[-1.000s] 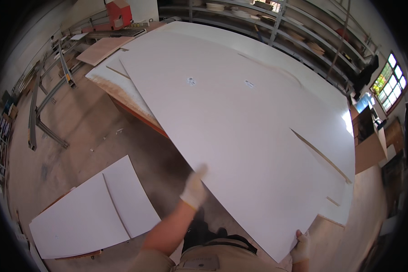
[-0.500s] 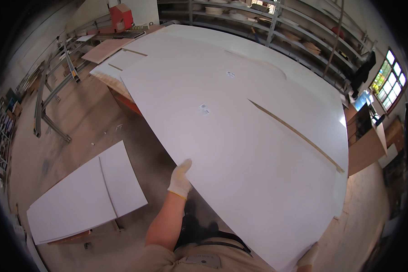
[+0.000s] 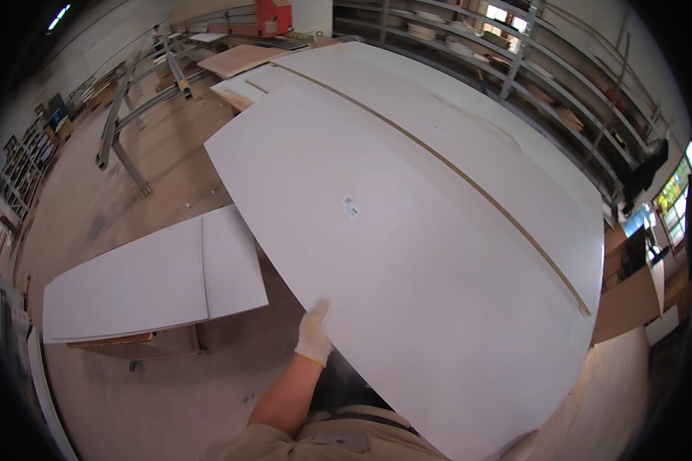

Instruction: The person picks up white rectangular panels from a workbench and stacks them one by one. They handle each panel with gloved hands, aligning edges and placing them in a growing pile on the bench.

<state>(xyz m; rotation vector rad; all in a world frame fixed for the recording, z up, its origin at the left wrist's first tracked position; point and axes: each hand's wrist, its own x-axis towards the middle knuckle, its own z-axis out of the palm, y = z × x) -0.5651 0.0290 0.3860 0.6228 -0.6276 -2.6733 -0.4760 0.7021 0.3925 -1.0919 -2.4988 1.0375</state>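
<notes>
A large white board (image 3: 407,307) is held tilted in front of me, with a small paper label on its upper face. My left hand (image 3: 314,334), in a pale work glove, is closed round its left edge, thumb on top and the fingers hidden underneath. Only a sliver of my right hand (image 3: 521,444) shows at the lower edge, against the board's near right end; its fingers are out of sight. Beyond the board lies another white sheet (image 3: 507,177) on a wide stack. A narrow brown strip (image 3: 469,184) runs along the held board's far side.
To the left, white panels (image 3: 131,284) rest on a low wooden support (image 3: 169,343). Metal rails (image 3: 119,123) stand behind them on the floor. A red machine part (image 3: 273,17) is at the back. Shelving (image 3: 515,69) lines the far right, and brown panels (image 3: 630,307) stand at the right.
The held board has shifted toward me and left over the stack, baring the brown strip along its full length. My view has swung left, and my right hand has almost left the picture.
</notes>
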